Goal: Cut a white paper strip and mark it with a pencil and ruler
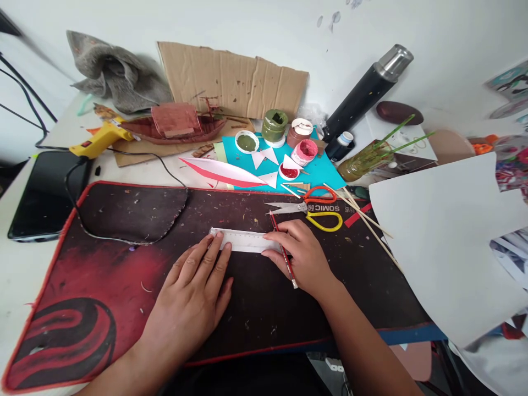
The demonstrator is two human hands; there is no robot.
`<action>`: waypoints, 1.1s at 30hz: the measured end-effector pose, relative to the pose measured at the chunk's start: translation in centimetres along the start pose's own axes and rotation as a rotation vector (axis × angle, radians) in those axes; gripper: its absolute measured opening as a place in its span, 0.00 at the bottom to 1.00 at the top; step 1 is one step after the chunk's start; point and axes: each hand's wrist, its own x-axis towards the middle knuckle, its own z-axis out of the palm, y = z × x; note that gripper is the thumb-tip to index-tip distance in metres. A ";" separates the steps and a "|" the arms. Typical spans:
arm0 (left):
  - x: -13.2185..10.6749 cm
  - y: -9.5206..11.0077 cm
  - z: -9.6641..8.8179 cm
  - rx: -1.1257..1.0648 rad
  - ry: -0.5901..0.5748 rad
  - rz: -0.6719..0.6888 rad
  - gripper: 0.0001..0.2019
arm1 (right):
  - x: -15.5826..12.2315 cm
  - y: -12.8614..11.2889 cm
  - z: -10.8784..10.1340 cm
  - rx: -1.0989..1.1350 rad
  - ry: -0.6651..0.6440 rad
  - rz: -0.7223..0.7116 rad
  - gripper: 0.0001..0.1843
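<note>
A clear ruler with tick marks point(247, 237) lies over a narrow white paper strip on the dark desk mat point(264, 308). My left hand point(192, 286) rests flat, its fingertips pressing on the left end of the ruler. At the other end, my right hand point(303, 256) has thumb and index finger on the ruler. A red and black pencil point(291, 268) is tucked in that same hand, its point directed away from me. Just beyond it lie open scissors point(295, 208) with one orange and one yellow handle.
Behind the mat are a red-and-white paper boat shape point(223, 171), paint jars point(274, 125) on blue paper, and a brown model boat point(173, 125). A yellow glue gun point(99, 137) trails its cable over the mat. Thin sticks point(371, 225) and a large white sheet point(441, 236) are right.
</note>
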 end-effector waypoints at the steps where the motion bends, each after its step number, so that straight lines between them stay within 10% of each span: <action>1: 0.0 0.0 0.0 0.001 -0.002 -0.001 0.29 | 0.0 0.0 0.0 0.002 -0.002 0.003 0.10; 33: 0.0 0.0 0.1 -0.026 -0.033 -0.024 0.36 | -0.1 0.0 0.0 0.026 0.036 -0.009 0.08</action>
